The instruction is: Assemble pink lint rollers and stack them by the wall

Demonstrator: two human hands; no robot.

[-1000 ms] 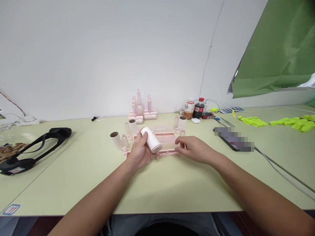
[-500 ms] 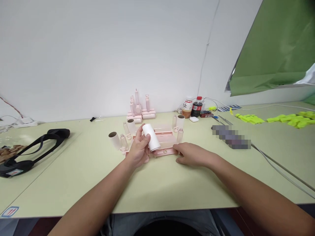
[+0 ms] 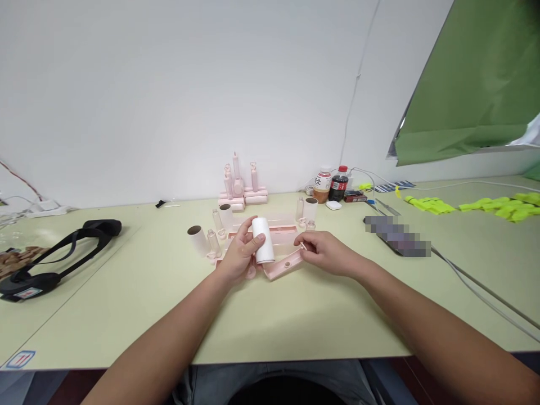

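My left hand (image 3: 241,253) is closed around a white sticky-paper roll (image 3: 264,242), tilted slightly above the table. My right hand (image 3: 327,252) pinches the right end of a pink trough-shaped plastic case half (image 3: 284,265), which slants up to the right. Behind it lies another pink case half (image 3: 282,232). To the left stand a white roll with a brown core (image 3: 197,241) and a clear pinkish small bottle (image 3: 213,243). Another white roll (image 3: 311,208) and a clear small bottle (image 3: 300,209) are behind my right hand.
Several finished-looking pink pieces (image 3: 242,197) are grouped by the wall. A cola bottle (image 3: 338,184) and a white-labelled bottle (image 3: 322,185) stand back right. A black strap headset (image 3: 59,259) lies left; a pixelated dark object (image 3: 396,236) and a cable (image 3: 472,286) lie right.
My right hand has moved slightly up, raising the right end of the pink case half. My left hand has turned the white roll more upright and shifted it a little right.
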